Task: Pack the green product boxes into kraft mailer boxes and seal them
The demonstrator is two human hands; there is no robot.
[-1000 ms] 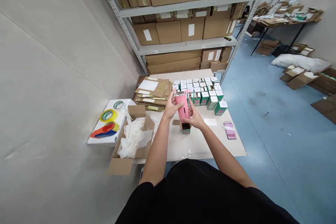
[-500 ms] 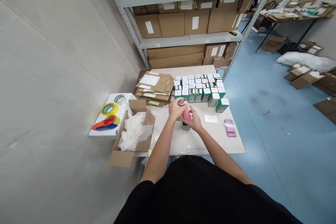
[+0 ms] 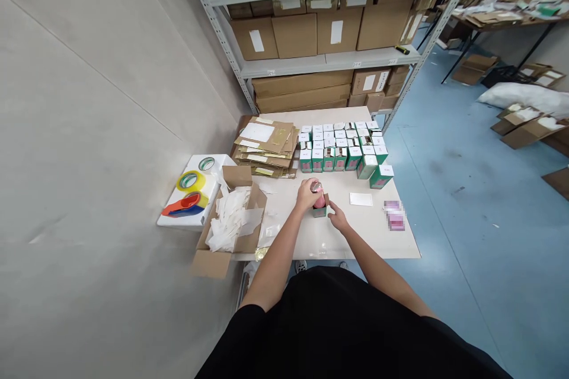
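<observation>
My left hand [image 3: 306,195] is closed around the upper part of a pink bottle [image 3: 319,201] with a shiny metallic top. The bottle stands upright, its lower part inside a small open green box [image 3: 320,212] on the table. A brown inner flap [image 3: 326,199] sticks up at the box's right side. My right hand [image 3: 339,217] is beside that side, fingers apart, with the fingertips at or very near the box's edge. Behind them stand several rows of white-topped green boxes [image 3: 340,160], some with their tops open.
Flattened cardboard [image 3: 267,136] is stacked at the back left of the table [image 3: 368,237]. A carton of white paper [image 3: 229,219] and a white box with tape rolls [image 3: 189,180] are on the left. A white card [image 3: 360,199] lies right, with shelving [image 3: 331,62] behind.
The pink bottle has gone from being held in both hands above the box to partly inside it. My right hand has let go of the bottle and moved to the box's right side.
</observation>
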